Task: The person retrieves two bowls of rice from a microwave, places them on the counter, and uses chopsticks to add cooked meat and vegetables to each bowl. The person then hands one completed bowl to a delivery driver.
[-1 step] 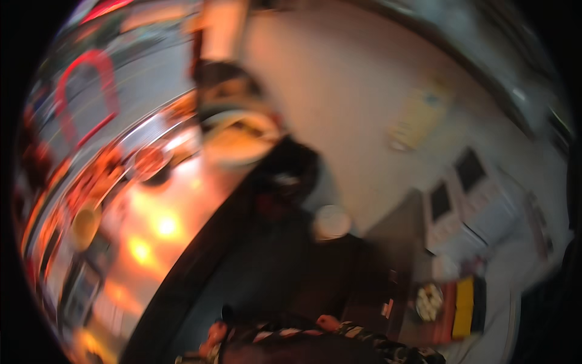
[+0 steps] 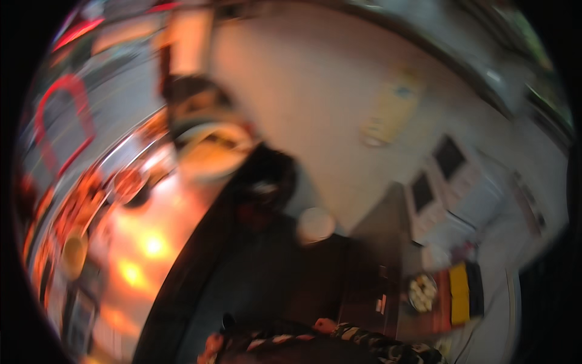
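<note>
My left hand is low in the picture, left of centre, close to the front of my body; its fingers are blurred and partly cut off by shadow. A small dark rounded thing shows just beyond it, and whether they touch is unclear. My right hand comes out of a camouflage sleeve at the lower middle, low over a dark floor. No object can be made out in it, and its fingers are too blurred to read.
To the left runs a glowing metal counter with a large pale bowl, a strainer and a yellowish ladle-like bowl. On the right are a dish of white pieces, a yellow block and two white scale-like devices. A white round container stands mid-floor.
The whole scene has slid to the left and tilted a little, as my head turns. Both hands stay low near my body, with almost no shift in the picture.
</note>
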Tool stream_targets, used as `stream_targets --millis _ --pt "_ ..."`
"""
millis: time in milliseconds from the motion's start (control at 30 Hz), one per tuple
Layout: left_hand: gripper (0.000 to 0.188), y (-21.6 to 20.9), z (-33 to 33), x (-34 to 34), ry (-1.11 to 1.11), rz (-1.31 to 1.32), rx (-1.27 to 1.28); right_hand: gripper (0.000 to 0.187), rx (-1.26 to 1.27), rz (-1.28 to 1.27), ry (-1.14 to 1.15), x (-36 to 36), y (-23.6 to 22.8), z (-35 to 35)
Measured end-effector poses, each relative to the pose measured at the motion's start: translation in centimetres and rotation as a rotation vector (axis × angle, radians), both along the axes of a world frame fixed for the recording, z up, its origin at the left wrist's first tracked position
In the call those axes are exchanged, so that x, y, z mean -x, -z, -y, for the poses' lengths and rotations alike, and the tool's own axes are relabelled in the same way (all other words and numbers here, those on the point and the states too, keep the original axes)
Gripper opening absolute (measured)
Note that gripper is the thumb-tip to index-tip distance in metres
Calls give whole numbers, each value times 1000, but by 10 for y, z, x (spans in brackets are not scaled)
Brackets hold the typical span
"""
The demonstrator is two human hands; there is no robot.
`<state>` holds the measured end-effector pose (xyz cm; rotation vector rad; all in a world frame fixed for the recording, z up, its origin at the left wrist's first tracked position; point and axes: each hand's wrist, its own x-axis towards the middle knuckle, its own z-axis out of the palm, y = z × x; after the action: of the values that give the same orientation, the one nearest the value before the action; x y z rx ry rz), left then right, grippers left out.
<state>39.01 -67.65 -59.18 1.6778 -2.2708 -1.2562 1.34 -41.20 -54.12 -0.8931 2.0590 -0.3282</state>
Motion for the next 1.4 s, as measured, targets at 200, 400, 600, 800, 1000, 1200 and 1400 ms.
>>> stream_targets --millis 200,400,600,800,1000,1200,1400 --pt "26 -40 111 215 432 89 -76 33 -229 150 337 32 -14 -61" --pt "25 -78 124 390 810 67 -59 35 -258 270 677 50 12 -118" --pt "23 -86 131 503 1088 137 -60 37 -148 346 867 84 16 -80" --pt "22 -38 145 552 1345 302 -17 39 148 242 920 104 2 -7" --pt "22 6 151 577 2202 134 579 38 122 201 908 103 32 -48" --pt "24 -37 28 639 1317 224 -319 35 206 438 1196 107 76 -142" --pt "30 -149 -55 743 1153 -115 -596 30 353 78 1182 189 1 -127"
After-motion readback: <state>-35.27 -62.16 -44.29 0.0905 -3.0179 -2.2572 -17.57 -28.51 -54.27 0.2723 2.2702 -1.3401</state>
